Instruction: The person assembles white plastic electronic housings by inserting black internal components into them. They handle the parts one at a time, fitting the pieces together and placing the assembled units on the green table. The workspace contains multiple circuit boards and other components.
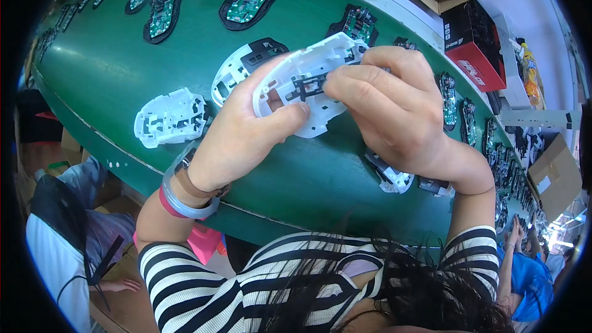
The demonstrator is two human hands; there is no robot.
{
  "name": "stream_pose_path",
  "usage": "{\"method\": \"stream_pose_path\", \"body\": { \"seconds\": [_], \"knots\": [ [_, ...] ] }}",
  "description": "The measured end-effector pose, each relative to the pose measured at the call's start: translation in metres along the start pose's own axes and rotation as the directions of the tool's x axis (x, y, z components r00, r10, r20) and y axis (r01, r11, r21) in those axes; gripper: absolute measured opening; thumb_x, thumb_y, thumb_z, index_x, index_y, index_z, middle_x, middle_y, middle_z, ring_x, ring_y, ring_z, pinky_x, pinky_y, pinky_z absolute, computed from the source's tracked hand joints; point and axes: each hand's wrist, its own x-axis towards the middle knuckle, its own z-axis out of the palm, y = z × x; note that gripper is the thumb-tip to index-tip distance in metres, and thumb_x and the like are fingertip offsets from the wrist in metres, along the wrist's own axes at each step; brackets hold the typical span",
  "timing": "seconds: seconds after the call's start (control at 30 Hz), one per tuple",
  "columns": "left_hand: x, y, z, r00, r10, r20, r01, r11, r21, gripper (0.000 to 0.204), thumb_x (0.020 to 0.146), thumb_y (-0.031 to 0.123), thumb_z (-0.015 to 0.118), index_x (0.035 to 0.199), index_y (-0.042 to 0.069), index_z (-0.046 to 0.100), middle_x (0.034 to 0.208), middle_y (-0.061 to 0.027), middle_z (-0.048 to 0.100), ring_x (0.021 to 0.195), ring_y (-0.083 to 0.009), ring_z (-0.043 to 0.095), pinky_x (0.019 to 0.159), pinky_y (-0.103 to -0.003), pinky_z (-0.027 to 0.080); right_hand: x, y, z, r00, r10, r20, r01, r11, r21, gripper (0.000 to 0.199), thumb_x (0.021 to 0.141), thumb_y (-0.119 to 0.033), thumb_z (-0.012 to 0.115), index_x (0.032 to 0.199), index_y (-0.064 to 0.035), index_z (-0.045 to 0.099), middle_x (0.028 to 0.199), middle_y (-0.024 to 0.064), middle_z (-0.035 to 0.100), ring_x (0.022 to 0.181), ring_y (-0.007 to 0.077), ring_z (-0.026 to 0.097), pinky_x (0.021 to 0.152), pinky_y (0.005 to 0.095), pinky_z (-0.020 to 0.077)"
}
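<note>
My left hand (237, 132) grips a white computer mouse shell (317, 124) by its near left side, thumb pressed inside. The shell is tilted, its ribbed inner side toward me, above the green work surface. Inside it lies a thin black plastic frame (308, 86). My right hand (398, 108) is closed, thumb and fingers pinched at the frame's right end; the fingertips hide that end. Just behind my left hand lies a white shell with a black section (237, 69). Left of my wrist rests another white shell (171, 118), inner side up.
Black mouse bases with green circuit boards (246, 5) line the far side of the green table (111, 92) and its right side. More shells (393, 180) lie under my right forearm. A red-black box (473, 49) stands at right. Other people (529, 277) sit at both sides.
</note>
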Motion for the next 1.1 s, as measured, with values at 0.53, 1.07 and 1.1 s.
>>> {"method": "stream_pose_path", "body": {
  "seconds": [0.53, 1.07, 1.1],
  "knots": [
    [0.001, -0.008, -0.008, 0.994, 0.069, -0.086, -0.066, 0.997, 0.032, 0.048, 0.084, -0.001, 0.063, 0.131, 0.001, 0.054, 0.111, -0.0044, 0.062, 0.095, -0.0089, 0.058, 0.081, -0.025, 0.051, -0.004, -0.01, 0.018, 0.994, 0.074, 0.08, -0.068, 0.994, -0.081, 0.062, 0.067, 0.003, 0.076, 0.126, -0.0025, 0.061, 0.092, 0.0087, 0.068, 0.079, 0.0228, 0.061, 0.07, 0.0329, 0.0477],
    [-0.003, -0.006, -0.005, 0.979, 0.178, -0.1, -0.178, 0.984, 0.009, 0.042, 0.084, 0.001, 0.062, 0.126, -0.001, 0.056, 0.109, -0.0048, 0.063, 0.099, -0.01, 0.059, 0.086, -0.026, 0.049, -0.001, -0.003, -0.006, 0.602, 0.587, 0.542, -0.799, 0.441, 0.409, 0.04, 0.084, -0.009, 0.074, 0.118, -0.0037, 0.053, 0.104, 0.0025, 0.06, 0.099, 0.0135, 0.058, 0.082, 0.0268, 0.0484],
    [-0.003, -0.007, -0.002, 0.979, 0.171, -0.114, -0.18, 0.981, -0.069, 0.041, 0.085, 0.001, 0.061, 0.126, -0.001, 0.056, 0.109, -0.0045, 0.063, 0.099, -0.0102, 0.059, 0.087, -0.026, 0.049, -0.003, -0.006, -0.004, 0.701, 0.566, 0.434, -0.713, 0.58, 0.395, 0.042, 0.082, -0.008, 0.075, 0.118, -0.0042, 0.054, 0.107, 0.0048, 0.059, 0.098, 0.0149, 0.059, 0.081, 0.0277, 0.0493]
  ]
}}
